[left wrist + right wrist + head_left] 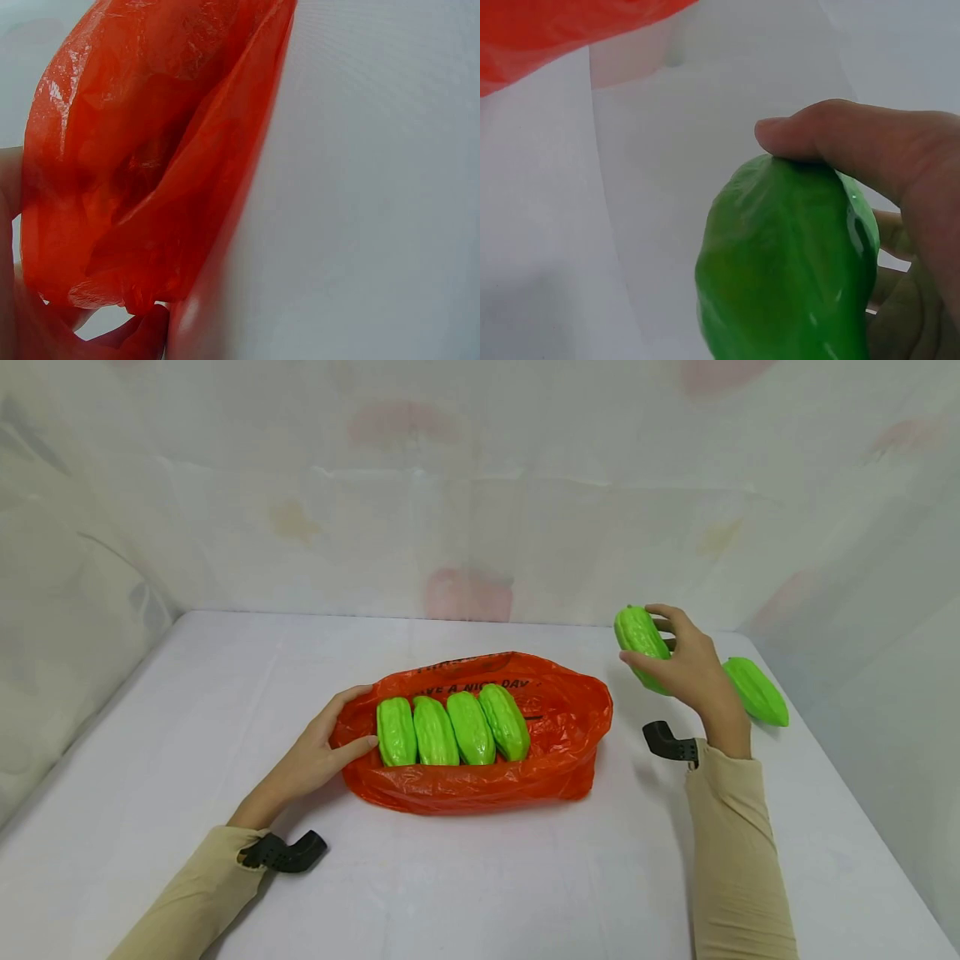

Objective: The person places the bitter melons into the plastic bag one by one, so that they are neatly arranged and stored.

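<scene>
A red plastic bag [480, 793] lies with its mouth open towards me, black lettering on its far inner side. Several bright green ridged bitter melons [435, 731] lie side by side in its left and middle part. My left hand [322, 752] holds the bag's left end, thumb over the near rim beside the leftmost melon. In the left wrist view, fingers [142, 330] curl at the bag's lower end. Above the table, right of the bag, my right hand [686, 664] grips another bitter melon [641, 639] between thumb and fingers; its ridged green side [787, 262] fills much of the right wrist view.
One more green melon [756, 692] lies on the white table [480, 885] near its right edge, behind the right wrist. Pale patterned sheets [480, 510] hang at the back and sides. A black wrist camera mount [667, 743] sits at each cuff.
</scene>
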Motion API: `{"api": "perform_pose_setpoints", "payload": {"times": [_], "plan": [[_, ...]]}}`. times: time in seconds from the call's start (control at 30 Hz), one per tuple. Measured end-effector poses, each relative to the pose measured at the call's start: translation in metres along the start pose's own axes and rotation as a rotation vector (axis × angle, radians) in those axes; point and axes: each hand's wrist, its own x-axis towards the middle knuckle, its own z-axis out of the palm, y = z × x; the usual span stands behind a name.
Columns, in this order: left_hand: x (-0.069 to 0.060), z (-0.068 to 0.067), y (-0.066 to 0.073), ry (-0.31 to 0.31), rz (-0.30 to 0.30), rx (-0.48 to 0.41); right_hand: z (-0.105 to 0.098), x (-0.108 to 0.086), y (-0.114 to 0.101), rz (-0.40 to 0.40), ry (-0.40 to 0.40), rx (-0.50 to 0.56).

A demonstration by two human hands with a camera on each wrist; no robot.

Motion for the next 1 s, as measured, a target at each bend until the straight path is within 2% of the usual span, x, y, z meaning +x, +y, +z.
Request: {"api": "perform_pose_setpoints", "payload": {"times": [1.0], "plan": [[0.0, 0.0, 0.0, 0.003, 0.006, -0.003, 0.012, -0.009, -0.04, -0.095, -0.042, 0.004]]}}
